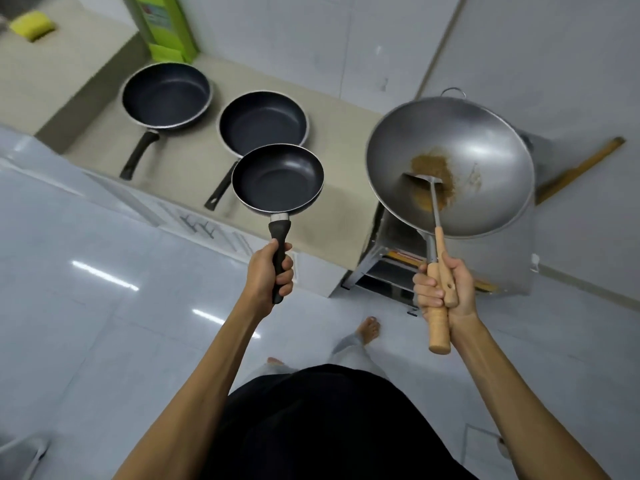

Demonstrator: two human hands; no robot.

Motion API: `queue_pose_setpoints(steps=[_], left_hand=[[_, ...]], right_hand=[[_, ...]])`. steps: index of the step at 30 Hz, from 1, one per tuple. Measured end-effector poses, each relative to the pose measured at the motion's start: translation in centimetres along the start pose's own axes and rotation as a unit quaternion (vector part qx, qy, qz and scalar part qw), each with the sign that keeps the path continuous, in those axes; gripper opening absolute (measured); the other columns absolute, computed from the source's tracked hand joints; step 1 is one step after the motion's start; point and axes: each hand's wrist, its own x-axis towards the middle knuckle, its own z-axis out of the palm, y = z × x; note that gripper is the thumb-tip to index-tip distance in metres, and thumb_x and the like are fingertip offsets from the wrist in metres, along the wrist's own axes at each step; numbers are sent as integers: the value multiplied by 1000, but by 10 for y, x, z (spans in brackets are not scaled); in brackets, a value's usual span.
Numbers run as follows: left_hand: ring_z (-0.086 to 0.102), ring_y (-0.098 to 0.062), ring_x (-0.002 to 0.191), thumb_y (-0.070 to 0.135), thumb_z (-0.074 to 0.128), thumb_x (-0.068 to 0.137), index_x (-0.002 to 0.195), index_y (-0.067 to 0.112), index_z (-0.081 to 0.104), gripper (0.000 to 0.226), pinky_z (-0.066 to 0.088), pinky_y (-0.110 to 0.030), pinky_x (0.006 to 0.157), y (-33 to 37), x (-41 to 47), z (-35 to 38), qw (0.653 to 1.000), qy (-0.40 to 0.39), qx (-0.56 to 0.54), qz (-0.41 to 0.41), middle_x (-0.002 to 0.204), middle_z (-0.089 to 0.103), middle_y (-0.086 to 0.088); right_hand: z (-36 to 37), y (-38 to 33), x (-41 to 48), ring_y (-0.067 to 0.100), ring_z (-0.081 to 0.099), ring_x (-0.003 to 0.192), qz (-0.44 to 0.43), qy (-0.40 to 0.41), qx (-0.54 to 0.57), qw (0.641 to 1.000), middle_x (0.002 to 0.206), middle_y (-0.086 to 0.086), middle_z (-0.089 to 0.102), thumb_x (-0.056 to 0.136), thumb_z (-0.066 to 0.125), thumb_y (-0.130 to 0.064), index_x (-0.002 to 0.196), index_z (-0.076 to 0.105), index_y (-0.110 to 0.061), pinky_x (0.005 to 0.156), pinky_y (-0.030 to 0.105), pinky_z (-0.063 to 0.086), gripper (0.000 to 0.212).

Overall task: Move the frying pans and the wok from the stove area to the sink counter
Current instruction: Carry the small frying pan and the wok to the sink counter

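My left hand grips the black handle of a small dark frying pan, held in the air over the counter's front edge. My right hand holds the wooden handle of a steel wok together with the wooden handle of a metal spatula. The wok is tilted, with brown residue inside it where the spatula's blade rests. Two more dark frying pans stand on the beige counter: a large frying pan at the left and a middle frying pan, partly covered by the held one.
A green carton stands at the back of the counter and a yellow sponge lies far left. A metal stand is below the wok. A wooden stick leans by the wall. My feet are on the glossy tile floor.
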Motion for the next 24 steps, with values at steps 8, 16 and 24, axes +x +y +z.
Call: queue_pose_setpoints(steps=[8,16,24], left_hand=[[32,-10,39,36,41,106,106,9,56,31,28,-20,35,41,-35,-108,996,46,-52,59,59,49,4],[33,-10,38,36,40,105,104,10,57,31,28,-21,35,95,-30,-181,978,125,-107,127,58,50,4],[33,-11,38,35,42,98,106,10,58,31,28,-21,35,174,6,-265,956,208,-124,163,59,51,3]], right_hand=[[89,80,25,7,41,30,83,-84,-69,991,55,0,42,85,50,-44,84,51,-8,24,18,32,36],[188,117,83,8,41,30,150,-127,-156,968,54,2,42,86,53,-43,85,50,-7,25,18,31,36],[312,143,186,8,40,30,214,-160,-205,942,55,1,41,85,54,-43,85,49,-8,26,17,31,35]])
